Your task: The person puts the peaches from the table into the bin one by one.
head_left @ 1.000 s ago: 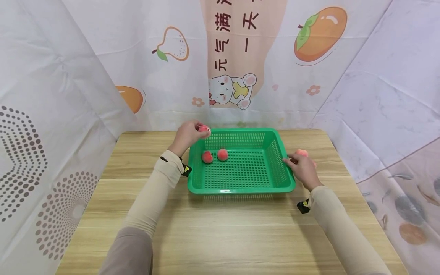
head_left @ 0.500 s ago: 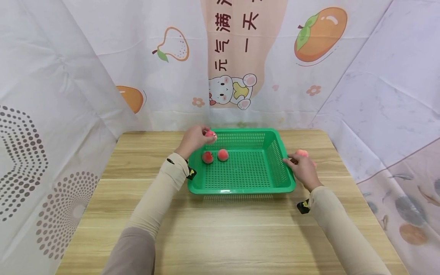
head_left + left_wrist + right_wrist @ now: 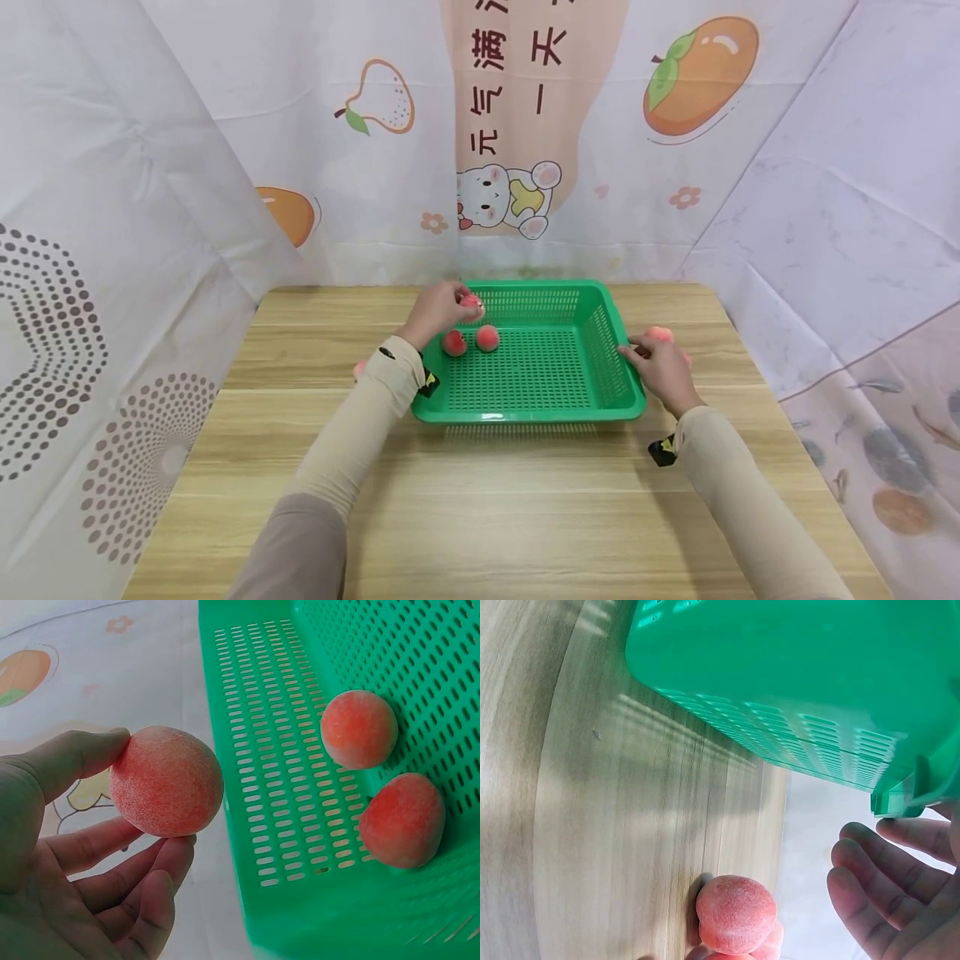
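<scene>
Your left hand (image 3: 435,315) is pinching a reddish peach (image 3: 166,781), the thumb pressing one side and the fingertips bearing on it from across and below. That fingertip hold is leaving most of the fruit uncovered, which is probably making it simple to let go. In the head view it is hanging over the far left part of the green basket (image 3: 525,417), clear of the floor inside.

Your right hand (image 3: 663,375) is clamping the basket's right rim, thumb inward and fingers outside; most likely it is steadying the basket against being nudged.

Inside, the left peach (image 3: 453,343) and the right peach (image 3: 487,337) are lying near each other but apart, toward the left end, perhaps because that end is within easier reach of your left hand.

Outside, a small group of peaches (image 3: 736,913) is resting on the desk (image 3: 480,517) beyond your right hand, overlapping too much for a sure count. A partly hidden peach (image 3: 360,368) is showing beside your left sleeve (image 3: 367,433).
</scene>
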Action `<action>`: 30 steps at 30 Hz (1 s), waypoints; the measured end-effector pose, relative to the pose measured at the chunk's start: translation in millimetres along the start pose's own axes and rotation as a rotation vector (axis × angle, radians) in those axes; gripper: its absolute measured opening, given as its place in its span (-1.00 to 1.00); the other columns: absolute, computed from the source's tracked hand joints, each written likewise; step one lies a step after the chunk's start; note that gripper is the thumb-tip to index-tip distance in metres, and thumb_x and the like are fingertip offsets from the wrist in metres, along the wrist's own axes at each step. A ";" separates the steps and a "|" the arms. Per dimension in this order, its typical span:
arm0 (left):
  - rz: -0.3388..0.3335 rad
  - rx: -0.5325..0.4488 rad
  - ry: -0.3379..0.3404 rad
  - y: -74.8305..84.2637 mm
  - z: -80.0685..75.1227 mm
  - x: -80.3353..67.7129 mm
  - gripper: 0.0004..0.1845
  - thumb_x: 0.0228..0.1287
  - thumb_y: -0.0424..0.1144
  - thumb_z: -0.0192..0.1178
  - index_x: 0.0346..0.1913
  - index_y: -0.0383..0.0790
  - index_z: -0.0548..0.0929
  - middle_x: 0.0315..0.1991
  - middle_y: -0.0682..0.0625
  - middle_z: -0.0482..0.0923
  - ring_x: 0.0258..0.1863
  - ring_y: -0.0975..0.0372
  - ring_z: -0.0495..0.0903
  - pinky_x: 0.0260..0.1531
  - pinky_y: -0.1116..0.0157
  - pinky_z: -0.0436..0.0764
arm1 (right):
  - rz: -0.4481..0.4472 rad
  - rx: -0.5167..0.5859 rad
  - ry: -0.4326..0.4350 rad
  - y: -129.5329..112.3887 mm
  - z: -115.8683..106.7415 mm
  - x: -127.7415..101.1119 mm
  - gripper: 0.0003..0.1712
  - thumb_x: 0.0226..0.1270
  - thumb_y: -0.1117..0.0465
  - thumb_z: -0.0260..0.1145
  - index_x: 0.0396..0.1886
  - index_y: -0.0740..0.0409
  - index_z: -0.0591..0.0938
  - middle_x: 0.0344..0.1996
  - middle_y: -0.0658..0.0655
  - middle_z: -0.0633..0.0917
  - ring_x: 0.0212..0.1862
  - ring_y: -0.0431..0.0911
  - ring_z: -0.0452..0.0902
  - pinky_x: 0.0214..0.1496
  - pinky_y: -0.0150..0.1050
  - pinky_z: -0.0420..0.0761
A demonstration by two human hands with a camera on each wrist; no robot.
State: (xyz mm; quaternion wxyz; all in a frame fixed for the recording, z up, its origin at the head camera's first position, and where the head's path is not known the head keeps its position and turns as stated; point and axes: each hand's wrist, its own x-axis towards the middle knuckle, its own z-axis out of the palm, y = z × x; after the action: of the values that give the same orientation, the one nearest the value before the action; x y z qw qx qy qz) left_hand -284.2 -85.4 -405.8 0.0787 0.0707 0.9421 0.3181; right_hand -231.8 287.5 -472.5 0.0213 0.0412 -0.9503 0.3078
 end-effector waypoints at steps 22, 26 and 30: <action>-0.120 0.081 -0.121 -4.6 26.8 5.0 -0.60 0.26 -0.04 0.28 0.06 -0.20 0.62 0.00 -0.09 0.63 -0.12 0.13 0.59 -0.10 0.17 0.61 | 0.014 0.015 0.001 0.7 -0.8 -0.2 -0.50 0.46 0.04 0.20 0.12 0.40 0.59 -0.24 0.32 0.69 -0.26 0.04 0.58 -0.27 -0.23 0.51; -0.110 0.117 -0.161 -2.5 29.3 4.3 -0.64 0.27 -0.05 0.29 -0.01 -0.22 0.65 0.00 -0.09 0.64 -0.08 0.12 0.58 -0.06 0.17 0.60 | 0.018 0.015 -0.007 0.3 -1.0 -0.1 -0.50 0.46 0.05 0.20 0.13 0.40 0.58 -0.21 0.34 0.69 -0.23 0.07 0.59 -0.25 -0.20 0.52; -0.097 0.142 -0.174 -2.0 30.6 3.4 -0.69 0.25 -0.06 0.31 -0.10 -0.21 0.65 -0.09 -0.04 0.63 -0.16 0.17 0.56 -0.17 0.24 0.57 | 0.027 0.021 -0.016 0.0 -0.8 0.1 -0.50 0.46 0.05 0.19 0.14 0.38 0.57 -0.17 0.36 0.68 -0.18 0.10 0.59 -0.19 -0.09 0.56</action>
State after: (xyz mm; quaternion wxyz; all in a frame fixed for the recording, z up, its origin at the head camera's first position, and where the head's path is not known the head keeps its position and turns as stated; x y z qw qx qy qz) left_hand -281.8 -68.3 -431.4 0.1701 0.0577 0.9543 0.2389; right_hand -231.8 288.0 -471.9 0.0090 0.0311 -0.9477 0.3177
